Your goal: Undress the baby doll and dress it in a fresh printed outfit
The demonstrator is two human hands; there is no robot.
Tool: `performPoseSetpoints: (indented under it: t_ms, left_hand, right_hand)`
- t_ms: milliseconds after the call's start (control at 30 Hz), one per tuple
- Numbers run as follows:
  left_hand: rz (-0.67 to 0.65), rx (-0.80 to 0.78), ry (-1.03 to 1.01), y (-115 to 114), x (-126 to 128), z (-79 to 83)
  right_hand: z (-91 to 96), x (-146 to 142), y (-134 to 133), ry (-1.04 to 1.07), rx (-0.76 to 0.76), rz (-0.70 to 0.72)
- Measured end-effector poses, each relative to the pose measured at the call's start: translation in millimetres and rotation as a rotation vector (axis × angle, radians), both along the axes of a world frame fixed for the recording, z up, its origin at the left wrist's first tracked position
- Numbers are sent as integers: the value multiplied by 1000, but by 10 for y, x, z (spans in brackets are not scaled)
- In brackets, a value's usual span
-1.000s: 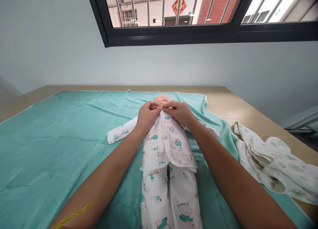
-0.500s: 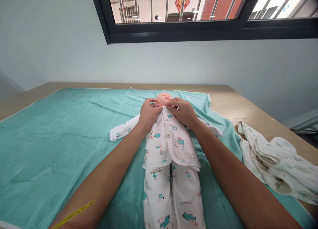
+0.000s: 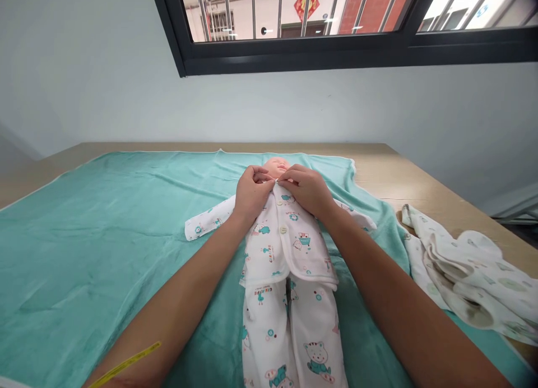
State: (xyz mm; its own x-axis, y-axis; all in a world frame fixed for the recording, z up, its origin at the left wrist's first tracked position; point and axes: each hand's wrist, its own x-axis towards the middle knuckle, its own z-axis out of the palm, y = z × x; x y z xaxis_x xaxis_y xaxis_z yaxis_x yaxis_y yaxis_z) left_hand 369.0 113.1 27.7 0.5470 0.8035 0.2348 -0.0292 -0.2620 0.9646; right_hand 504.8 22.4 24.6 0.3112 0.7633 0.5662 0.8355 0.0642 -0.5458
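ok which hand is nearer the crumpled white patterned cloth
Right: the right hand is beyond and left of the cloth; the left hand is farther left.

Left hand (image 3: 253,195), right hand (image 3: 308,190) close together, both pinched.

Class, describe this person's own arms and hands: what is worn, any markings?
The left hand and right hand are gloveless; left forearm and right forearm are sleeveless. A narrow yellow strip with dark markings, too small to read, crosses the left forearm.
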Motion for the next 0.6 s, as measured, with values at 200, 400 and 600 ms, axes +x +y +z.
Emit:
performPoseSetpoints:
  t_ms: [200, 400, 600]
  left_hand:
    - [-25, -11, 22, 6, 0, 0]
    - [-31, 51, 16, 28, 1, -10]
    - [-97, 208, 123, 36, -55, 52]
  right_hand:
    - [9, -16, -5, 38, -25, 17]
    - [25, -11, -15, 49, -18, 10]
    - [69, 144, -82, 358, -94, -16]
